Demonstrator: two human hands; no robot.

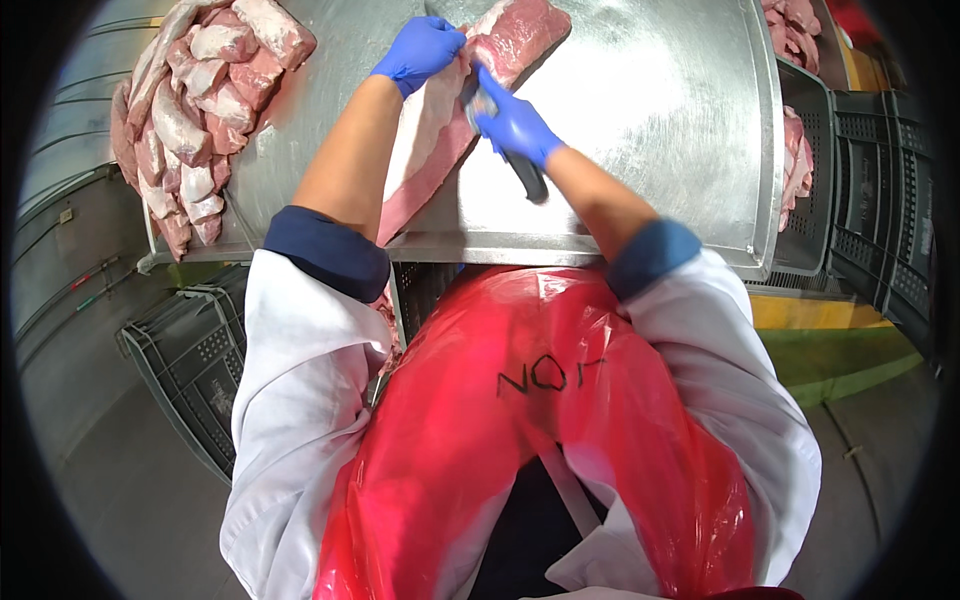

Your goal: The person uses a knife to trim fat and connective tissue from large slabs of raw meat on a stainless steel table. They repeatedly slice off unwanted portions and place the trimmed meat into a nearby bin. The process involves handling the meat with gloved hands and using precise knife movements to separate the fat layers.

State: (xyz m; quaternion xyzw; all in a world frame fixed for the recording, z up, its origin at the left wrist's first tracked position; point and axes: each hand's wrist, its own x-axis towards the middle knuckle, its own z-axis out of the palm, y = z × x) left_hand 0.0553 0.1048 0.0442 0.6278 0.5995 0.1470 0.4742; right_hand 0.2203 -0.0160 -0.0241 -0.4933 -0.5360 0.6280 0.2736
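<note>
- Apron of glossy red plastic, nearest, covering the person's front between two white sleeves with navy cuffs.
- At the left, below table height, a dark grey perforated crate.
- Beyond the apron, a steel table with a raised rim.
- Over it, the blue-gloved right hand, clenched around a knife; the black handle end points back toward the person, and the part ahead is blurred.
- A long raw meat slab, pink with pale fat, runs obliquely from the near rim to the far part of the table.
- The blue-gloved left hand pinches the slab's left edge.
- Far left, a heap of trimmed meat pieces on the table; right, a grey crate containing more meat.
</note>
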